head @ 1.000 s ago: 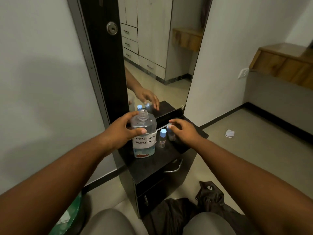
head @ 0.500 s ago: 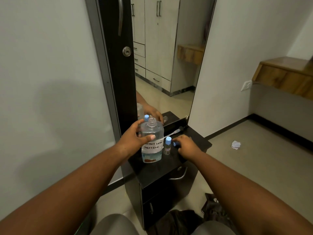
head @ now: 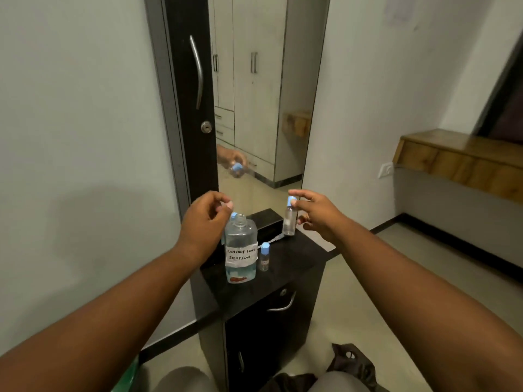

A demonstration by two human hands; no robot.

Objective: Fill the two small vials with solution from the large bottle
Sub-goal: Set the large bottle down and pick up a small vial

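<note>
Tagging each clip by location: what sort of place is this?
Most likely a bedroom or dressing area at home. A tall mirror stands over a small black cabinet, it reflects a wardrobe with drawers, and a wooden wall shelf hangs on the right.

Mirror, black cabinet, wooden shelf
</note>
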